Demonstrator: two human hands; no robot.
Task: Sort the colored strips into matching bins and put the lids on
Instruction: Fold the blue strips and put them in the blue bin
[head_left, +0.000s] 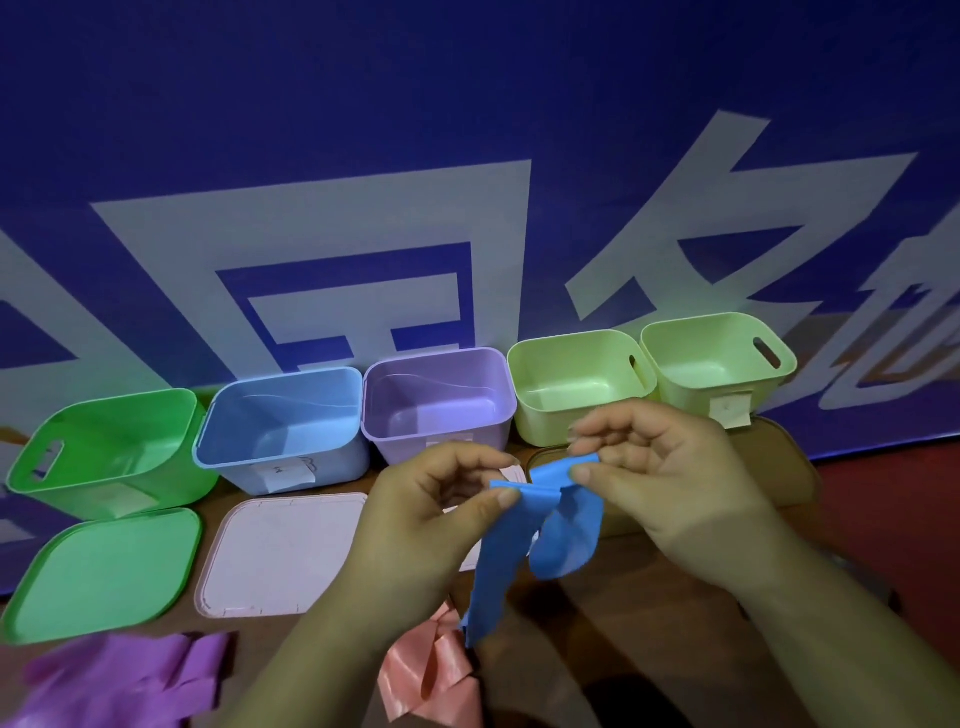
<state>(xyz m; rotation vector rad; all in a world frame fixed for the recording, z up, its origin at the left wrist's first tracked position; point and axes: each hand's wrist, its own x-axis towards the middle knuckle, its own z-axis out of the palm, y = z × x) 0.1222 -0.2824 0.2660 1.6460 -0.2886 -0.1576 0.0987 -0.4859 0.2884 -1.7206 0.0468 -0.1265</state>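
- Big blue banner (467, 104) with huge white characters fills the whole back.
- Brown table (613, 618) under everything.
- Five open bins in a row along the back edge, from the left: green bin (119, 499), tipped a bit, blue bin (249, 467), purple bin (400, 447), then two pale green bins (545, 421) and (691, 384).
- Lids lie flat in front: green lid (104, 577) by the green bin, pale pink lid (280, 551) by the blue one, and a tan lid (789, 467) mostly behind the right hand.
- Left hand (431, 519) and right hand (675, 488) are both up over the table in front of the purple bin, each pinching the top of the blue strip (561, 540) between thumb and forefinger.
- The blue strip is off the table, bunched between the hands, with two tails hanging down.
- Purple strip (130, 675) is crumpled at the near left edge.
- Pink strip (431, 675) lies folded on the table just below the blue one.
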